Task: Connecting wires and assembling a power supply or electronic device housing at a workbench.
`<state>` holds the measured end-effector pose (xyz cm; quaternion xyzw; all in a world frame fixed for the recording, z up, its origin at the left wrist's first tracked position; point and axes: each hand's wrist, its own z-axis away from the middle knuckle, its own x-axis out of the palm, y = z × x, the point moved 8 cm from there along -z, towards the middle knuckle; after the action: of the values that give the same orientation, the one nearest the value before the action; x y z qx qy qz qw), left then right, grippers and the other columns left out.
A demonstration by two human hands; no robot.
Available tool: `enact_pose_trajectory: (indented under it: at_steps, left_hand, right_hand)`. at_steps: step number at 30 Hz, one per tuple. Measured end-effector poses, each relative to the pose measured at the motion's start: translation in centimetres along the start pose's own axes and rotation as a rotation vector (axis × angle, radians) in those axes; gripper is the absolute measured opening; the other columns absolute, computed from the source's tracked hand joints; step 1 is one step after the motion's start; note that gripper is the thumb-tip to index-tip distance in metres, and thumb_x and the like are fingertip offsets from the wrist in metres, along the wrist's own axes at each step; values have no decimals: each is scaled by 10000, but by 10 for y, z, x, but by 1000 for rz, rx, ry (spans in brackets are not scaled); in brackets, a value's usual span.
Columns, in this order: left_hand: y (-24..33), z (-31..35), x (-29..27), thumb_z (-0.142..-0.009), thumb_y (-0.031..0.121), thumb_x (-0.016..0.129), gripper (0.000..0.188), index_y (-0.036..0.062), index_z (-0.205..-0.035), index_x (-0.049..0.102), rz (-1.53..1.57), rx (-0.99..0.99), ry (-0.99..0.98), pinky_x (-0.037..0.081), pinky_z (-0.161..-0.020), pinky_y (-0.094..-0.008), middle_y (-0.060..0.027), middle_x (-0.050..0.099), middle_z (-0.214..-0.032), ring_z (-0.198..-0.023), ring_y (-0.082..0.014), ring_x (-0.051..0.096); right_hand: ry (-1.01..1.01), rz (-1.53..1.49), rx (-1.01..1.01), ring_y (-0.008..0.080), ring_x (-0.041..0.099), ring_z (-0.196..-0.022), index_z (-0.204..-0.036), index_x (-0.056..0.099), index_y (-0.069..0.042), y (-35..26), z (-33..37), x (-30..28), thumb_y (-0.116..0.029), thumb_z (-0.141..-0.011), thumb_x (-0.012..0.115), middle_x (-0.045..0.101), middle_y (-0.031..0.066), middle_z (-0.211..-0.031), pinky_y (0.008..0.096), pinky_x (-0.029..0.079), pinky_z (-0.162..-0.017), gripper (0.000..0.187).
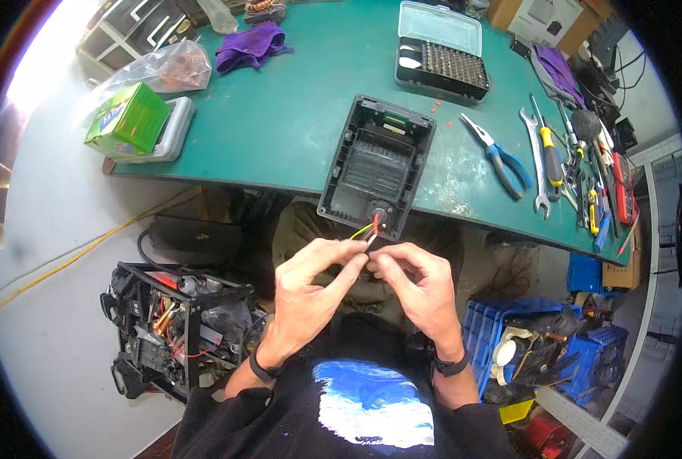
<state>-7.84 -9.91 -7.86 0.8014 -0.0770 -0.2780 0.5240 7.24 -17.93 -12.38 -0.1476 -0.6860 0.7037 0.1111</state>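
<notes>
Green flat-topped table (280, 145): spans the upper half of the frame; its near edge crosses the centre.
Black rectangular plastic housing, hollow side up (423, 145): centre of frame, lower end projecting past the table's near edge. Support under that end is not visible. Caution: a downward push or a tug on the wiring could tip or drag it off.
Black bit case with clear hinged lid raised (440, 90): upper right of centre, well apart from the housing.
Left hand (306, 279): just below the housing; thumb and forefinger closed in a pinch on the wire ends. Caution: a hard pull could strain the wires where they enter the housing.
Right hand (417, 287): just beside the left; thumb and forefinger nearly together at the wire ends. Whether they grip anything cannot be told. Caution: twisting against the left fingers could break fine strands.
Blue-handled long-nose pliers (501, 164): right of centre, lying on the table, handles spread.
Red, white and yellow-green insulated wires (376, 222): emerge at the housing's lower end, running to the fingers. Caution: with ends bunched closely, bare conductors, if any, could touch.
Tiny red pieces (449, 124): on the table, near the housing's upper right corner. Caution: a sweeping sleeve could scatter them.
</notes>
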Motion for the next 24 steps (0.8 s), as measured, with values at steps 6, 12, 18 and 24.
enact_pose_trajectory:
  at_steps: [6,12,18,24]
  left_hand:
    - [-3,-13,-1,-865,-23,817,292,3,-1148,751,-92,-87,13,542,-741,-247,-74,713,-872,-770,-148,689]
    - [18,-31,13,-821,64,852,346,42,-1152,754,-423,270,6,493,-1086,-473,-121,737,-1045,-1017,-306,692]
    - [11,-31,17,-843,47,833,305,31,-1138,758,-414,237,6,563,-870,-387,-125,751,-1041,-988,-303,701]
    - [9,-28,18,-855,38,826,240,33,-1090,775,-380,190,20,569,-856,-375,-114,756,-1014,-960,-277,712]
  right_hand:
    - [55,-50,175,108,700,-847,-1173,699,44,36,-2,-15,-180,-1039,699,768,84,-955,284,585,-781,261]
    - [6,-347,146,147,700,-1019,-1341,592,56,45,-15,-1,-180,-1041,705,726,117,-1167,308,584,-896,398]
    - [45,-303,109,134,703,-993,-1248,634,48,43,-16,-1,-157,-1029,720,734,100,-1120,302,583,-896,312]
    - [118,-262,73,96,680,-894,-1153,665,37,34,-10,-8,-112,-995,749,737,70,-1038,277,571,-842,233]
